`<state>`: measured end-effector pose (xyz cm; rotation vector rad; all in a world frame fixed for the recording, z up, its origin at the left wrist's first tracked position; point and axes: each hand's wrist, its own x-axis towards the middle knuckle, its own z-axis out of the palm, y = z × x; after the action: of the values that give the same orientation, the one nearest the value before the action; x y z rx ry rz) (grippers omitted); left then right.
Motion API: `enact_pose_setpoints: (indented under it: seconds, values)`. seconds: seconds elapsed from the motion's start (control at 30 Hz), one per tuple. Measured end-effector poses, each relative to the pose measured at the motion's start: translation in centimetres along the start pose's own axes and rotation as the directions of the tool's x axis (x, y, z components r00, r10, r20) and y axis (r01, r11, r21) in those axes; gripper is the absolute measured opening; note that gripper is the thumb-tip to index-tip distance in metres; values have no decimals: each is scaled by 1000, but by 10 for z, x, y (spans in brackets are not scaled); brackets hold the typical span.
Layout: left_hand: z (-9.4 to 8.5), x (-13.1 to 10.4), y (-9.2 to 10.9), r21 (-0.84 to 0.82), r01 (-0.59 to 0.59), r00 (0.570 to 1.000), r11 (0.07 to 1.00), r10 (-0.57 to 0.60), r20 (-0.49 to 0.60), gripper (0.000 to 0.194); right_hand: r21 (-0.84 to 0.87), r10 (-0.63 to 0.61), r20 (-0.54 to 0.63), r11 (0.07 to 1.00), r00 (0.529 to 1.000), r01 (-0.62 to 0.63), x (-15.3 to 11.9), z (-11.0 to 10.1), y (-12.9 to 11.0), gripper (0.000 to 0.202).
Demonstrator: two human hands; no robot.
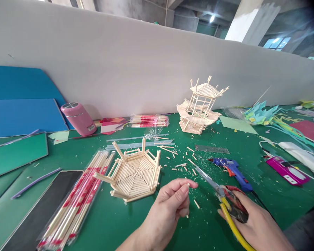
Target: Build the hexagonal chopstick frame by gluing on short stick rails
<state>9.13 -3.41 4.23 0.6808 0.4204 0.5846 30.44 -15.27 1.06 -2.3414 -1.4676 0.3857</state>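
My left hand [170, 205] is closed in a pinch, with the pale tip of a short wooden stick [188, 184] showing between thumb and forefinger; most of it is hidden. My right hand [253, 218] is wrapped round a cutting tool [231, 214] with yellow and red-black handles. Long pointed metal blades [208, 179] extend from its front toward the scraps. Left of my left hand sits a six-sided stick frame [134, 174] with a ribbed floor, low railings and slanted corner posts. Short cut stick pieces [183, 165] and crumbs lie around both hands.
A blue glue gun [231, 169] lies beyond my right hand. A stick pavilion [200, 108] stands by the white partition [136, 66]. Bagged sticks [78, 198] lie left, near a pink cup [78, 118]. A magenta device [286, 170] with cables is at right.
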Motion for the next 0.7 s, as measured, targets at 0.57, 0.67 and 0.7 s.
enact_pose_setpoints:
  seconds: [0.57,0.67,0.7]
  values:
    - [-1,-5,-3,645,-279,935,711,355,13,24,83,-96,151,993,984,84,-26,-2,-24,66]
    - [-3,-5,-4,693,-325,921,644,381,78,23,21,-123,166,992,978,121,-28,-2,-25,65]
    - [-4,-5,-3,707,-339,915,621,391,95,22,17,-123,173,992,977,122,-29,-2,-27,64]
